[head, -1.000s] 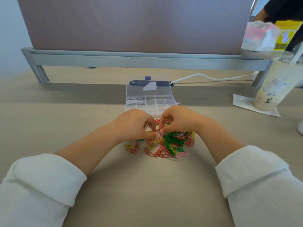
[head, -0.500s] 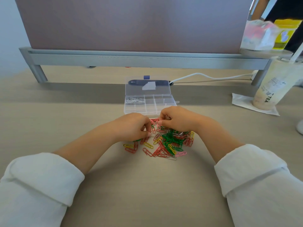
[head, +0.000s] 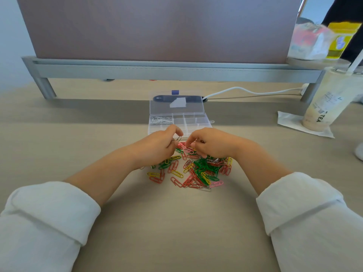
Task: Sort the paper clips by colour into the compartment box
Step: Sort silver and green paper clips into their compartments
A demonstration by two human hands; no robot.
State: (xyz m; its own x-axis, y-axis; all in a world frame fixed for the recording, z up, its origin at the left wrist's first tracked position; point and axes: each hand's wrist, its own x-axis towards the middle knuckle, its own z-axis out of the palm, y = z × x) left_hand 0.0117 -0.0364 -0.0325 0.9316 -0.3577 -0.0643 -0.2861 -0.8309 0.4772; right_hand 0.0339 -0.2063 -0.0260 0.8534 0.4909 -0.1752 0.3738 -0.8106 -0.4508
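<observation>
A heap of red, green, yellow, pink and silver paper clips (head: 198, 171) lies on the table in front of me. Behind it stands the clear compartment box (head: 198, 122) with its lid (head: 176, 107) open; white clips (head: 161, 120) fill its back-left compartment. My left hand (head: 157, 149) pinches a silver clip (head: 179, 138) just above the box's near edge. My right hand (head: 213, 144) hovers over the far side of the heap with curled fingers, the tips down among pink and red clips (head: 186, 149). Whether it holds one is hidden.
A grey monitor stand (head: 157, 72) spans the back of the wooden table (head: 176, 222). A white cable (head: 245, 91) runs behind the box. A tea cup (head: 326, 107) on a napkin stands at the right, with packets (head: 310, 42) on the shelf above.
My left hand lifted off the heap towards the box with a silver clip between its fingers. The right hand stayed at the far edge of the heap.
</observation>
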